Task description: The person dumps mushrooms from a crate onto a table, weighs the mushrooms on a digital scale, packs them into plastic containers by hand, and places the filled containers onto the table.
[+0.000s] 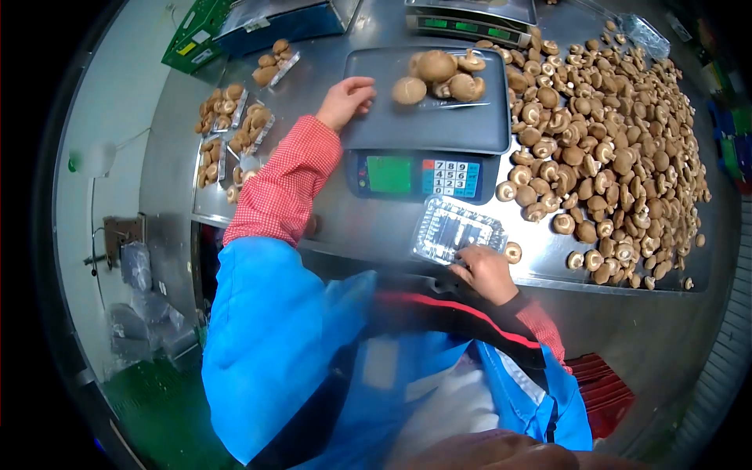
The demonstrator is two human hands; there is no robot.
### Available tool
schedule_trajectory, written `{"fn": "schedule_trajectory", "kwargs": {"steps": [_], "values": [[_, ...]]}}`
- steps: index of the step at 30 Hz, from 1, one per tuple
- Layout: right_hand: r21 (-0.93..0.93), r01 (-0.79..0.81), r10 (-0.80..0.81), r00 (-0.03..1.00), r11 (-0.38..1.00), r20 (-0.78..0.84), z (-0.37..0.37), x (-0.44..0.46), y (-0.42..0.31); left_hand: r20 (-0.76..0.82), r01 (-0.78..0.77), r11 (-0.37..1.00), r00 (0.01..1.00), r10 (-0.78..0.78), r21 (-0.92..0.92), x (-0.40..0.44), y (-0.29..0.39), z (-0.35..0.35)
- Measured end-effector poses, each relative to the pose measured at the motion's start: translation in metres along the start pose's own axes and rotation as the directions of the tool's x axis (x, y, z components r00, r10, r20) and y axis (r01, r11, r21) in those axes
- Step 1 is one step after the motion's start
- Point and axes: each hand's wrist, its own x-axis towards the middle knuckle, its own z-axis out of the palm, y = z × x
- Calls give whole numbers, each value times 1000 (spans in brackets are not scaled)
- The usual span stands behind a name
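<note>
Near domed mushrooms (589, 169), right fingers (472, 254) grip a plastic tray (448, 229); left fingers (361, 88) curl, empty.

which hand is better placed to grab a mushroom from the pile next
Probably the right hand, at the clear container and nearer the mushroom pile; the left hand is at the left edge of the scale.

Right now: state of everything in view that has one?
Near scale screen: lit green
Scale plate: loaded with mushrooms
Far scale screens: lit green
Clear tray: looks empty
Mushroom packs: filled
Loose mushrooms: heaped
Left grip: looks empty
Right grip: touching clear tray
</note>
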Motion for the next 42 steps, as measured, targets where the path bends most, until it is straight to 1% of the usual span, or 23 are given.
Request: {"fn": "schedule_trajectory", "kwargs": {"steps": [3, 5, 6, 9, 12, 16, 19, 20, 23, 25, 27, 29, 31, 32, 35, 36, 37, 38, 39, 40, 41, 42], "values": [[-21, 26, -23, 995, 999, 100, -10, 2, -3, 71, -1, 986, 997, -11, 166, -18, 5, 17], [1, 61, -61, 993, 998, 98, -14, 2, -4, 103, 7, 971, 994, -32, 240, -9, 3, 28], [12, 78, -79, 992, 997, 97, -14, 1, -4, 113, 34, 978, 992, -58, 204, -5, 5, 33], [-65, 157, -154, 987, 986, 50, -9, -2, -4, 47, 151, 989, 987, -151, 4, -4, 9, 49], [-94, 187, -185, 982, 978, 31, -6, -5, -4, 49, 237, 938, 971, -232, -251, -2, 9, 57], [-83, 196, -190, 978, 977, 82, -12, -4, -6, -20, 197, 934, 977, -212, -298, -1, 17, 71], [-89, 206, -203, 978, 974, 50, -10, -1, -3, -48, 208, 945, 973, -227, -253, -1, 23, 71], [-75, 192, -184, 977, 979, 107, -15, 0, 0, -39, 212, 948, 973, -228, -239, 2, 21, 66], [11, 117, -117, 993, 993, -28, -56, 33, -2, 29, 221, 970, 975, -219, -103, 4, 20, 46], [-88, 15, -38, 964, 996, -264, -83, 76, 13, 82, 222, 974, 973, -217, -52, 7, 16, 33], [46, -70, 84, 882, 996, -464, -108, 129, 25, 123, 216, 976, 970, -210, -38, 5, 15, 27], [-120, -81, 4, 844, 989, -536, -124, 176, 30, 145, 219, 975, 967, -211, -40, 2, 14, 26], [-289, -84, -72, 869, 954, -489, -121, 208, 34, 150, 230, 972, 964, -220, -52, -1, 15, 27], [-357, -72, -103, 888, 931, -447, -111, 222, 47, 142, 233, 970, 965, -221, -70, -2, 14, 28], [-344, -11, -166, 862, 939, -479, -109, 227, 55, 158, 237, 966, 963, -220, -104, -6, 14, 27], [-229, -21, -109, 833, 973, -542, -110, 221, 54, 179, 234, 965, 961, -211, -119, -6, 14, 26], [-100, -21, -39, 826, 995, -562, -113, 213, 60, 200, 231, 964, 959, -202, -134, -7, 14, 23], [129, -53, 122, 778, 990, -616, -114, 201, 68, 222, 231, 962, 955, -195, -148, -9, 13, 20], [352, -65, 288, 720, 934, -631, -117, 188, 78, 215, 240, 960, 955, -206, -145, -11, 14, 16], [521, -75, 417, 700, 850, -580, -123, 170, 87, 207, 248, 958, 954, -216, -143, -14, 16, 11], [672, -81, 535, 678, 736, -504, -127, 149, 96, 199, 259, 955, 953, -229, -141, -18, 18, 7], [416, -307, 509, 641, 856, -575, -124, 124, 104, 149, 248, 963, 962, -231, -109, -24, 21, 2]]}}
